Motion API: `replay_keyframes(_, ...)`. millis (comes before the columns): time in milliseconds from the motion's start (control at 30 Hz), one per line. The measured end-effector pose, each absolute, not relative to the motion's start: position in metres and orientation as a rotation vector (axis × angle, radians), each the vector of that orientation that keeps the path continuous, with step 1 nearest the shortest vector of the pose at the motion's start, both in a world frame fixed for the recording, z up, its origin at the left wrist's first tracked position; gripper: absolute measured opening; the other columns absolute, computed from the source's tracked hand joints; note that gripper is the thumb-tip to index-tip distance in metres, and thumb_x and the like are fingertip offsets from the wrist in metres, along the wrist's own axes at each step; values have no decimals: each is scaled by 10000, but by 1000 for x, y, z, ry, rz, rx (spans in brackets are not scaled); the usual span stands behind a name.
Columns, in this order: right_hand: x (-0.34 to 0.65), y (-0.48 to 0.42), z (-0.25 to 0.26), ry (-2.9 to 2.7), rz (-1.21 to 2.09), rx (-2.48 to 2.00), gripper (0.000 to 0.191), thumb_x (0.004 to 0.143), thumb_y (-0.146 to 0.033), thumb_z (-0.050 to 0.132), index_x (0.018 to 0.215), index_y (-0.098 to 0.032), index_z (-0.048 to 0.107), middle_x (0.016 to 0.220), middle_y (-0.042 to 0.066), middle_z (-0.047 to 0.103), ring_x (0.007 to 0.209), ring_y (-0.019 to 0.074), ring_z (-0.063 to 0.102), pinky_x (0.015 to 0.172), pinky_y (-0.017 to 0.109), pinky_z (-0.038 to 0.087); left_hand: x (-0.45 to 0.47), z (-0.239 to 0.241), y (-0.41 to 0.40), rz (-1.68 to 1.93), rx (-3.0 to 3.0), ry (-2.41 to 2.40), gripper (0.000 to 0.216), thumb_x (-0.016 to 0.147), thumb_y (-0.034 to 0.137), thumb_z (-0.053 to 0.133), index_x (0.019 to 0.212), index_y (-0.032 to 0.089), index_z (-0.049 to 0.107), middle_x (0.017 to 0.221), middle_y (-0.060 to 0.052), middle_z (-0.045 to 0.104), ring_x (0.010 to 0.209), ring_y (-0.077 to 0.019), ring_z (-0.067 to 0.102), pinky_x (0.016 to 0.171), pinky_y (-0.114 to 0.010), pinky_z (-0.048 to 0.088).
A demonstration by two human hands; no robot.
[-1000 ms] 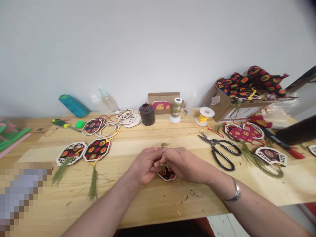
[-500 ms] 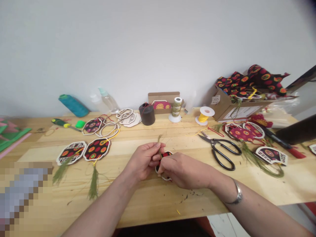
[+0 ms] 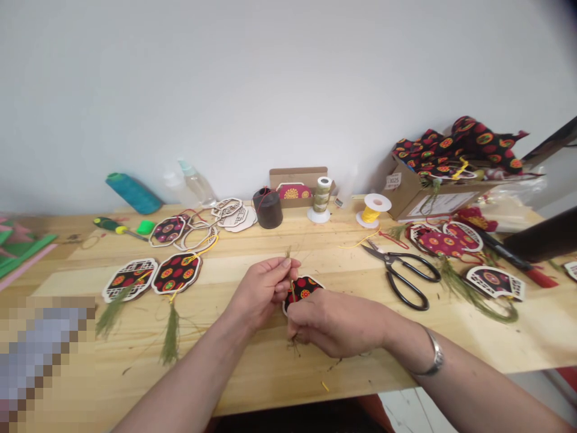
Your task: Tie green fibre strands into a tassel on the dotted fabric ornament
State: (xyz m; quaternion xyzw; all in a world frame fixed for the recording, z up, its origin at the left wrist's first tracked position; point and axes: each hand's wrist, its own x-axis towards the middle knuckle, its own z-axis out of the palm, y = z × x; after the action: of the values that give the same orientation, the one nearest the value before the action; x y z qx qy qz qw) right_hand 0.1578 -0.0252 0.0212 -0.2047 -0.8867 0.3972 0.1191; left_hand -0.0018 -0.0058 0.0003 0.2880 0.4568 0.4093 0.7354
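Observation:
My left hand is closed in a pinch on a green thread tassel, whose frayed end pokes up above the fingertips. Just to its right, my right hand is closed too, its fingers pressed together on the lower part of the green strands, with loose ends showing beneath. The strands run between both hands, across a black floral pendant with a pale wooden rim. My right hand covers the pendant's lower part. A silver bracelet is on my right wrist.
Black-handled scissors lie to the right. Finished pendants with tassels lie at left. Along the wall stand a black spool, a green thread spool, a yellow cord spool and a cardboard box holding fabric.
My right hand has slid down and toward me along the strands, uncovering more of the pendant. My left hand has stayed nearly in place.

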Motion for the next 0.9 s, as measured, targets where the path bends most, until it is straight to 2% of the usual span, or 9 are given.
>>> replay_keyframes(133,158,-24,22,-2597,1213,-601,125,829,-128,452,828,-141,577,726,27,625,634,95,518,578,196,384,-1,-2,-6,905,711,1003,146,728,249,650,740,104,639,608,9,530,413,-5,323,367,-128,180)
replay_keyframes(233,157,-24,22,-2615,1208,-596,115,824,-118,461,829,-142,573,726,20,628,624,89,522,572,191,380,-2,-5,-7,928,789,972,142,753,254,631,732,115,648,615,-1,566,457,-27,391,416,-144,275)
replay_keyframes(400,155,-25,19,-2710,1093,-623,85,803,-108,484,794,-142,562,723,21,642,601,87,518,533,188,362,-1,-4,-8,942,733,898,139,778,244,611,718,122,633,671,-27,613,604,-91,559,611,-206,445)
replay_keyframes(500,154,-26,16,-2782,975,-617,87,776,-83,496,751,-140,556,707,22,638,585,91,507,517,200,349,-1,-1,-8,928,639,885,118,774,221,613,721,116,622,659,-34,611,590,-111,579,597,-232,471)
replay_keyframes(667,152,-26,14,-2810,936,-583,106,763,-62,497,771,-139,569,730,26,655,586,96,518,510,203,352,1,4,-7,931,531,870,80,743,163,634,727,86,621,626,-26,574,460,-50,471,430,-163,376)
replay_keyframes(900,152,-26,11,-2818,929,-556,104,759,-64,501,758,-144,566,725,20,644,593,96,516,517,198,364,2,2,-8,956,548,860,110,715,167,662,752,66,636,598,-8,535,398,14,291,388,-125,236)
